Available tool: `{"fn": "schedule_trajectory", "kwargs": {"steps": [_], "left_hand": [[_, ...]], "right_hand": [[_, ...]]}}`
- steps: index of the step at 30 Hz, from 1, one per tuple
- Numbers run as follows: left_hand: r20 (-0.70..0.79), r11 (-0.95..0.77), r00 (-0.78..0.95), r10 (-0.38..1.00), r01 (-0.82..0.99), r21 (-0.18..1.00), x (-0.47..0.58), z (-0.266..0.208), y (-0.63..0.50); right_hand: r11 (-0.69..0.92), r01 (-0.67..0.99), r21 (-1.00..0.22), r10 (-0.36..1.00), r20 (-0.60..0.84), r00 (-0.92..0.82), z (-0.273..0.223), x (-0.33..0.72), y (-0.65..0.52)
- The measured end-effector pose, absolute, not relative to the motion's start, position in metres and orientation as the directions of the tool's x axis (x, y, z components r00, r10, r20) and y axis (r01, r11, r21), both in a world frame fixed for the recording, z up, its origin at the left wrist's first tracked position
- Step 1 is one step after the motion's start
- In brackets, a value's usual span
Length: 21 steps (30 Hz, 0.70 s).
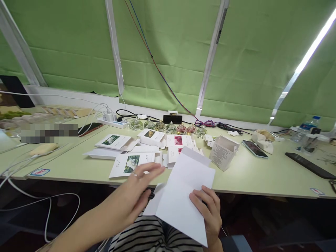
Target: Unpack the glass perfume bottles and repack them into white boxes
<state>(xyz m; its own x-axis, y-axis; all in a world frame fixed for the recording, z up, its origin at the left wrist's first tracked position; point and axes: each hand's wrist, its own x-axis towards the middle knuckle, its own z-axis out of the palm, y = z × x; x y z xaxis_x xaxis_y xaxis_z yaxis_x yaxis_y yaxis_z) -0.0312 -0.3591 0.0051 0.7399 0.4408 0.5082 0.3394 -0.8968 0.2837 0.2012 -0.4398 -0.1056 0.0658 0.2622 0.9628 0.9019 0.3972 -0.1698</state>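
A partly unfolded white carton (183, 189) is tilted over my lap, its blank face toward me and a flap sticking out at its left. My right hand (208, 208) grips its right edge, fingers lying over the front. Just left of the carton, my left hand (139, 192) hovers with fingers stretched and thumb apart, holding nothing. Beyond it on the table lies a flattened box with a white flower picture (132, 163). Another flower box (111, 140) rests behind that one, and boxes with pink pictures (178, 141) lie behind the carton.
Several round glass bottles (171, 128) stand in a row at the back. An open box with printed text (223, 154) stands at right, near a phone (254, 149). A power strip (112, 122) with white cables sits back left. The table's front edge (249, 189) runs before my lap.
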Motion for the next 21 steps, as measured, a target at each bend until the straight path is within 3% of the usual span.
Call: {"fn": "schedule_trajectory", "kwargs": {"steps": [4, 7, 11, 14, 21], "left_hand": [[0.293, -0.905, 0.899, 0.327, 0.209, 0.371, -0.017, -0.025, -0.334], [0.302, -0.827, 0.829, 0.471, 0.295, 0.48, -0.018, -0.043, -0.331], [0.279, -0.686, 0.661, 0.697, 0.5, 0.529, -0.012, -0.042, -0.334], [0.274, -0.647, 0.61, 0.743, 0.553, 0.524, -0.002, -0.037, -0.335], [0.26, -0.564, 0.512, 0.819, 0.632, 0.531, 0.018, -0.035, -0.337]], "right_hand": [[0.473, 0.862, -0.184, 0.407, 0.913, -0.028, -0.104, 0.202, -0.437], [0.482, 0.84, -0.249, 0.484, 0.875, -0.019, -0.104, 0.203, -0.438], [0.388, 0.829, -0.403, 0.47, 0.86, 0.198, -0.107, 0.207, -0.438], [0.301, 0.816, -0.494, 0.529, 0.798, 0.288, -0.108, 0.209, -0.437], [0.261, 0.784, -0.563, 0.575, 0.743, 0.342, -0.106, 0.21, -0.431]]}}
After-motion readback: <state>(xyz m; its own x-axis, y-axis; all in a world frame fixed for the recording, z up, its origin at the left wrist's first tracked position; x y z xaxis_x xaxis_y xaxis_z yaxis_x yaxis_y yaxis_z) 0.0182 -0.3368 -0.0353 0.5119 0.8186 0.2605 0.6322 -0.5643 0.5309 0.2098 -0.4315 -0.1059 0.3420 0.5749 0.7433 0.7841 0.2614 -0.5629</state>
